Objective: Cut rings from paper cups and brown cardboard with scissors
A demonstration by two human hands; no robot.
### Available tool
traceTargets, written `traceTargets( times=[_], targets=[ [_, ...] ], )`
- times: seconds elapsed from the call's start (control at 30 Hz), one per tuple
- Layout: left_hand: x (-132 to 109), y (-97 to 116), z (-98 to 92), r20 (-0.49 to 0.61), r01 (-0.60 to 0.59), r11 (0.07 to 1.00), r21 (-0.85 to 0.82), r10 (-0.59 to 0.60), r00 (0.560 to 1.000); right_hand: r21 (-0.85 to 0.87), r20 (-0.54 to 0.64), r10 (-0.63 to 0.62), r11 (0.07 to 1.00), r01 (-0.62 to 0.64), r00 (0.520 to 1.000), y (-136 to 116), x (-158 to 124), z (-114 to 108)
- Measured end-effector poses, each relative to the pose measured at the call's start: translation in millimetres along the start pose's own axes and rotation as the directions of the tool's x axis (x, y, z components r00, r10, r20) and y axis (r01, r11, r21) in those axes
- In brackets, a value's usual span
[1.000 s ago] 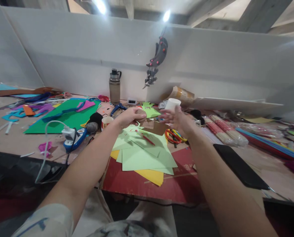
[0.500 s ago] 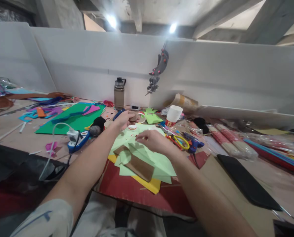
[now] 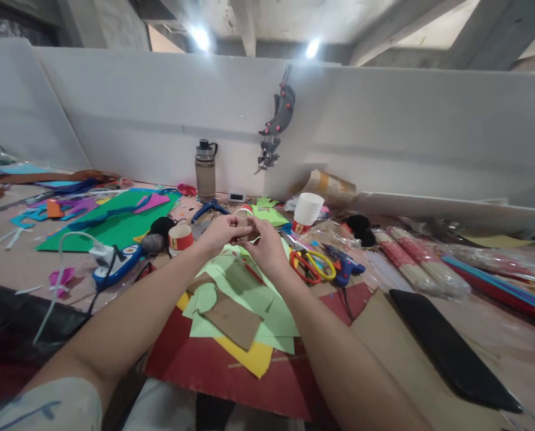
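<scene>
Near the middle of the table, my left hand point(image 3: 226, 232) and my right hand point(image 3: 263, 240) meet above a pile of light green paper point(image 3: 276, 311). Both hands have their fingers closed round a small brown piece point(image 3: 245, 222), mostly hidden by the fingers. On the pile lies a brown cardboard piece point(image 3: 233, 317), with yellow paper point(image 3: 249, 358) sticking out underneath. A cut paper cup point(image 3: 180, 238) with a red band stands left of my left hand. Red and yellow scissors point(image 3: 314, 266) lie to the right of my right hand.
Behind are a bottle point(image 3: 205, 173) and stacked white cups point(image 3: 308, 211). A blue glue gun point(image 3: 345, 263) and a black slab point(image 3: 451, 347) lie right; a blue power strip point(image 3: 117, 266) and green sheet point(image 3: 91, 227) lie left. Red board point(image 3: 186, 359) is in front.
My right hand has moved up and left to meet my left hand at the brown piece. The view has shifted, and the cut cup at the left now shows more fully.
</scene>
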State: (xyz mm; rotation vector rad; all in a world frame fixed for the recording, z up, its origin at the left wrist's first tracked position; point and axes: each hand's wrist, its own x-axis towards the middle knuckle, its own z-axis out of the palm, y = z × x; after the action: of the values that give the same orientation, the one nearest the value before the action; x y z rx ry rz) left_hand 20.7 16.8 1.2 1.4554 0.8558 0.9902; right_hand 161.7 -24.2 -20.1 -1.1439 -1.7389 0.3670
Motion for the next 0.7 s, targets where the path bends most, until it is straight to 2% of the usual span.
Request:
traceTargets(
  times=[0.23, 0.3, 0.37, 0.43, 0.5, 0.6, 0.7],
  targets=[
    [-5, -2, 10.8, -0.022, -0.003, 0.999, 0.046, 0.004, 1.0, 0.026, 0.011, 0.078, 0.997, -0.079, 0.997, 3, -2, -9],
    [-1, -2, 7.8, -0.043, 0.017, 1.0, 0.01, -0.016, 0.999, 0.059, 0.011, 0.124, 0.99, -0.124, 0.992, 8, -1, -13],
    [3, 0, -2.5, -0.128, 0.021, 0.999, 0.031, -0.017, 0.992, 0.158, -0.01, 0.235, 0.96, -0.23, 0.972, 13, 1, -18],
    [6, 5, -18.9, -0.213, -0.079, 0.971, 0.226, 0.128, 0.969, 0.292, -0.004, 0.37, 0.889, -0.352, 0.929, 17, 3, -20],
    [8, 10, -36.4, -0.226, -0.108, 0.881, 0.461, 0.234, 0.946, 0.366, 0.027, 0.42, 0.84, -0.4, 0.907, 19, 4, -21],
    [11, 9, -53.7, -0.152, -0.074, 0.749, 0.658, 0.228, 0.962, 0.329, 0.033, 0.424, 0.85, -0.41, 0.905, 21, 1, -19],
    [14, -1, -56.5, -0.066, -0.072, 0.694, 0.716, 0.169, 0.983, 0.191, 0.032, 0.387, 0.903, -0.386, 0.921, 21, -3, -14]
  ],
)
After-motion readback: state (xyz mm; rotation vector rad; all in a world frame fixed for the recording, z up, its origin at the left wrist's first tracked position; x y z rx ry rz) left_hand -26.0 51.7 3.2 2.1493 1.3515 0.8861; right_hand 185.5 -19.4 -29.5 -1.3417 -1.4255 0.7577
